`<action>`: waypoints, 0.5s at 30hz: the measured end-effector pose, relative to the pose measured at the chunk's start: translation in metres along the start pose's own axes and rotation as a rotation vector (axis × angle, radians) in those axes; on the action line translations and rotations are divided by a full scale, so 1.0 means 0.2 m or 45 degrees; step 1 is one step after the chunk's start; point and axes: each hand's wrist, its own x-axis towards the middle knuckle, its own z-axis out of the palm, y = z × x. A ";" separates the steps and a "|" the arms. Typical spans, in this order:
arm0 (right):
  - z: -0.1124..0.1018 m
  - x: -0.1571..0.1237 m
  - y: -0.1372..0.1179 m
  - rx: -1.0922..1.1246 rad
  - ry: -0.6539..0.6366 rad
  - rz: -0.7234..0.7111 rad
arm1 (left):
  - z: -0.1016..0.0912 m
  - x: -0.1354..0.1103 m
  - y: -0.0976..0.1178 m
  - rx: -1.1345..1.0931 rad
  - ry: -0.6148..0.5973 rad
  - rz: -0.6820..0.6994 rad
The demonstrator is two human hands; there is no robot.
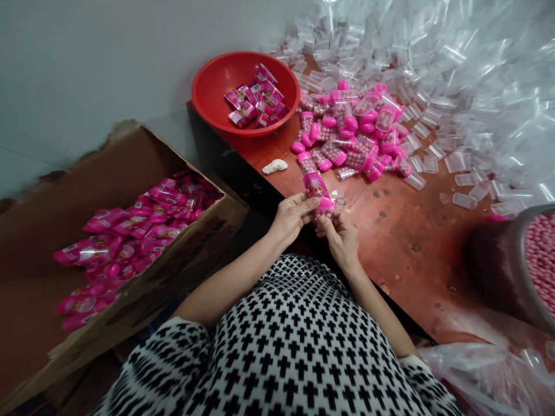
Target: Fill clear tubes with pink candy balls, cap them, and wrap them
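Both my hands meet over the near edge of a reddish-brown table. My left hand and my right hand pinch a small pink candy capsule with a pink label wrap between them. Beyond it lies a heap of filled pink-capped capsules. A red bowl at the table's far left corner holds pink label sleeves.
An open cardboard box on my left holds several finished pink packets. Empty clear capsules pile up at the back right. A tub of pink candy balls stands at the right. A white scrap lies on the table.
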 end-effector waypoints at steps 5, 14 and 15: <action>0.02 0.02 -0.02 0.241 -0.021 0.080 | 0.00 0.01 0.00 0.081 -0.021 -0.045; 0.00 0.04 -0.02 0.275 -0.015 0.107 | -0.02 0.05 0.07 0.379 -0.147 -0.012; 0.00 0.04 -0.02 0.241 0.014 0.087 | -0.02 0.05 0.07 0.388 -0.155 -0.012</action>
